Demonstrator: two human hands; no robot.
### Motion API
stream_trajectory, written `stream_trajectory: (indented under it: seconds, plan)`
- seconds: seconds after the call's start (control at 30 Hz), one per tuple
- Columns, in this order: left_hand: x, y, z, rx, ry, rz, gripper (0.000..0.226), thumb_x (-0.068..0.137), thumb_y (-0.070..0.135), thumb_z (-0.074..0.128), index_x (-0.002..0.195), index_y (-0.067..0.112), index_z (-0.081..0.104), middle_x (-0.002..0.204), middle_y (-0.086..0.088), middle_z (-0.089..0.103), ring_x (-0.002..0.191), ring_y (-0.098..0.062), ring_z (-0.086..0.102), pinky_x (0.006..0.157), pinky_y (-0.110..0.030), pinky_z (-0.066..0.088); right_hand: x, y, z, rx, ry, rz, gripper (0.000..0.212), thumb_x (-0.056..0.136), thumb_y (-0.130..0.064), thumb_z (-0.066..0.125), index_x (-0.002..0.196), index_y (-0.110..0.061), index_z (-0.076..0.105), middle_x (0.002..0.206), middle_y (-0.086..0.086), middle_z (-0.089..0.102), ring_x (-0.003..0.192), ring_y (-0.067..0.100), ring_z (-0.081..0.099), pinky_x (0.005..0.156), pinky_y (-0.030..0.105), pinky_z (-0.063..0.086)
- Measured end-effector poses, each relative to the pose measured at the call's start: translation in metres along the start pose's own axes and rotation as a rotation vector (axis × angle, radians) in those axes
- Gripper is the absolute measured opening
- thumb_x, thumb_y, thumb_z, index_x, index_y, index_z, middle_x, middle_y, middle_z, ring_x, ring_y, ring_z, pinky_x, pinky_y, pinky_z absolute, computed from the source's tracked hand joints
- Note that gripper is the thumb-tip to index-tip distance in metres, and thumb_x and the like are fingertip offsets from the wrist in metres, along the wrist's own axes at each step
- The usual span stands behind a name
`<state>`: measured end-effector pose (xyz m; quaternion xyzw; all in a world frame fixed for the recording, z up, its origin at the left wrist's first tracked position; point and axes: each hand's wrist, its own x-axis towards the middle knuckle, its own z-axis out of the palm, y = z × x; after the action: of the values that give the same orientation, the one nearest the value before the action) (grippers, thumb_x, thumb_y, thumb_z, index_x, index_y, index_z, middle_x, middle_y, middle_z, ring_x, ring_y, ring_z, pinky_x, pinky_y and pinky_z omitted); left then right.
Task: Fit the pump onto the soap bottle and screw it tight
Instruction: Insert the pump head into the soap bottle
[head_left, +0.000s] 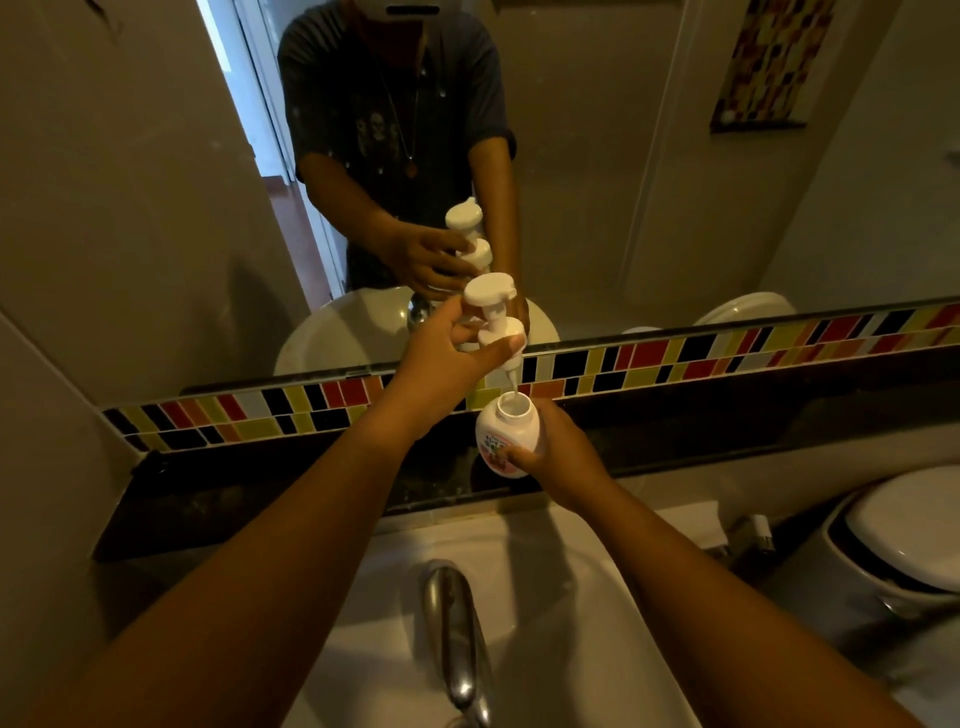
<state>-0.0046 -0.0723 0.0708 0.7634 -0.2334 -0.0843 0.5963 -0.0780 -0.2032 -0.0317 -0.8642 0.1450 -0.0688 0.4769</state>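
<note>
A white soap bottle (506, 434) with a pink label stands on the dark ledge behind the sink, its mouth uncovered. My right hand (563, 457) wraps around its right side and holds it. My left hand (452, 358) grips the white pump (493, 317) by its collar, above and slightly left of the bottle. The pump is raised, and the lower end of its dip tube reaches into the bottle's mouth. The collar is well clear of the neck.
A white sink (571, 623) with a chrome tap (454, 634) lies below my arms. A mirror (623, 156) above a coloured tile strip (727, 353) reflects the hands and pump. A toilet (904, 540) stands at the right.
</note>
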Motion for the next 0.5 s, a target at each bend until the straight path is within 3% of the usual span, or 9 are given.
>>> stream_trajectory:
  seconds: [0.33, 0.5]
  plan:
    - [-0.001, -0.04, 0.01, 0.029, -0.167, -0.138, 0.065, 0.083, 0.023, 0.073, 0.14, 0.023, 0.042, 0.138, -0.002, 0.058, 0.125, -0.021, 0.056, 0.101, -0.042, 0.047, -0.001, 0.0, 0.0, -0.007, 0.019, 0.001, 0.063, 0.075, -0.034, 0.074, 0.13, -0.022, 0.046, 0.135, 0.006, 0.056, 0.122, 0.024, 0.055, 0.099, 0.045, 0.049]
    - [0.002, -0.043, 0.012, 0.048, -0.211, -0.158, 0.061, 0.083, 0.023, 0.073, 0.138, 0.022, 0.046, 0.137, -0.002, 0.059, 0.124, -0.02, 0.056, 0.095, -0.035, 0.047, 0.0, -0.001, 0.001, -0.001, 0.023, 0.019, 0.064, 0.076, -0.032, 0.074, 0.131, -0.021, 0.045, 0.136, 0.007, 0.055, 0.123, 0.026, 0.054, 0.101, 0.05, 0.047]
